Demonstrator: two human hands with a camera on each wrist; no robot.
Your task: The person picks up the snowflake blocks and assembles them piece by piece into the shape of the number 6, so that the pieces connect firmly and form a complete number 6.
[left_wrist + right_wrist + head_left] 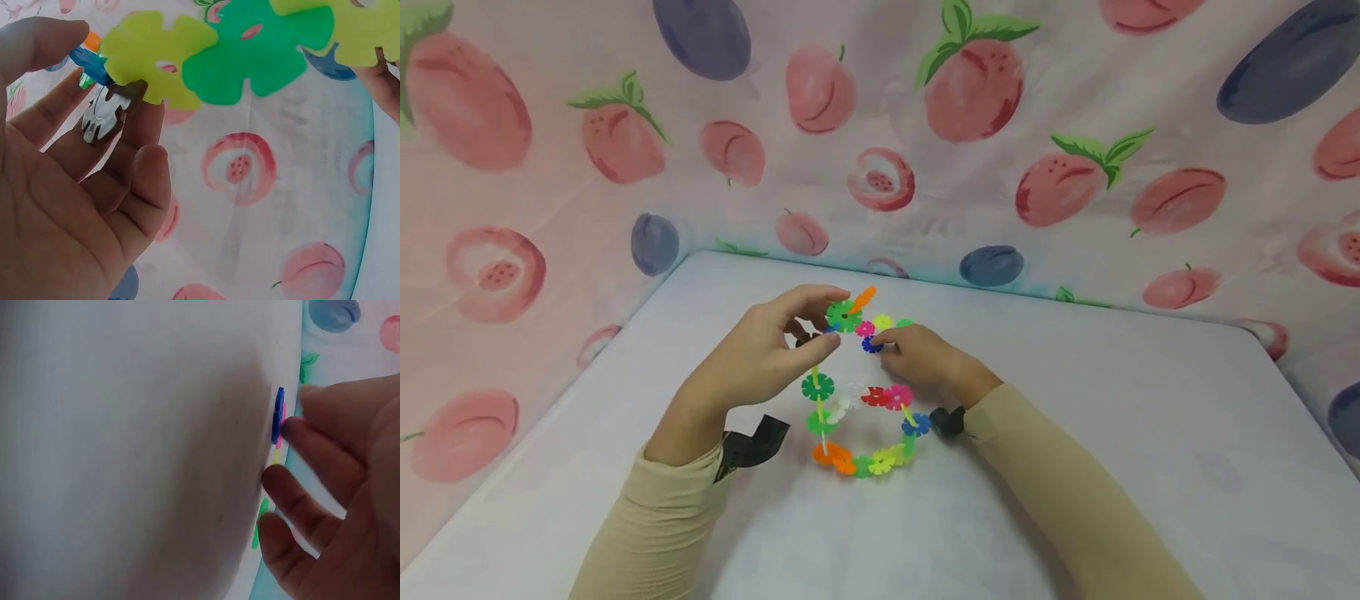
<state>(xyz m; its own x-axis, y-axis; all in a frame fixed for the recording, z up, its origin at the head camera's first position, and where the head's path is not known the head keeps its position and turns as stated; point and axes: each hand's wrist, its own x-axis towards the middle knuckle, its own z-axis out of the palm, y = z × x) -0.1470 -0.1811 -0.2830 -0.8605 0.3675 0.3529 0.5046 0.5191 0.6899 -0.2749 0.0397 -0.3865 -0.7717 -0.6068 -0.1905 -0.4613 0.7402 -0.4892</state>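
Observation:
My left hand holds the upper end of a linked chain of notched plastic flower discs. Its thumb touches a blue disc, with a brown disc beside the fingers. At the top are a green disc and an orange disc set at an angle. Lower down, the chain bends into a ring of coloured discs. My right hand reaches to a loose dark blue disc, index fingertip against it and thumb apart.
Close to the right hand lie a pink disc, a yellow disc and a green disc. Fruit-patterned cloth rises behind the white table. A black strap end sticks out at the left wrist.

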